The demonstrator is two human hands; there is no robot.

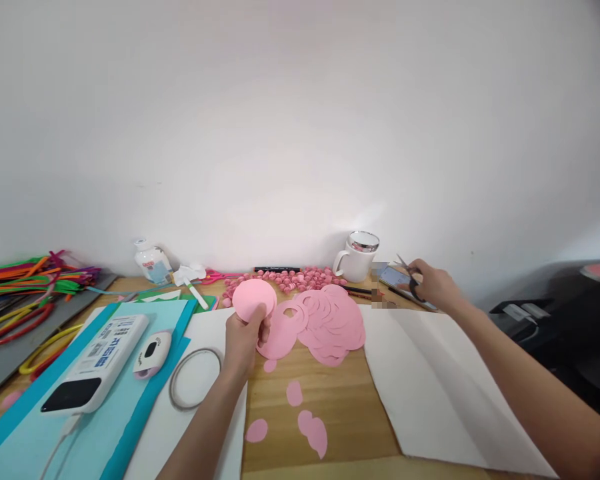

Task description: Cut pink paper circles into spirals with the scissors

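My left hand [247, 337] pinches a round pink paper disc [254, 298] between thumb and fingers, above the left end of a pile of pink paper circles [333, 323]. Some pieces in that pile have round holes cut in them. Over at the right, my right hand [433, 285] grips a pair of scissors [411, 277] by the dark handles, blades pointing up and left. Below the scissors lies a phone [397, 279]. Small pink oval scraps [294, 393] are scattered on the wooden table [340, 413] in front of the pile.
Curled pink pieces [300, 279] lie along the wall beside a white mug [359, 257]. White sheets [445, 387] flank the middle. At left are a tape roll [174, 390], a power bank [97, 363], a small white-and-pink device [153, 353], a bottle [151, 262] and coloured pipe cleaners [35, 280].
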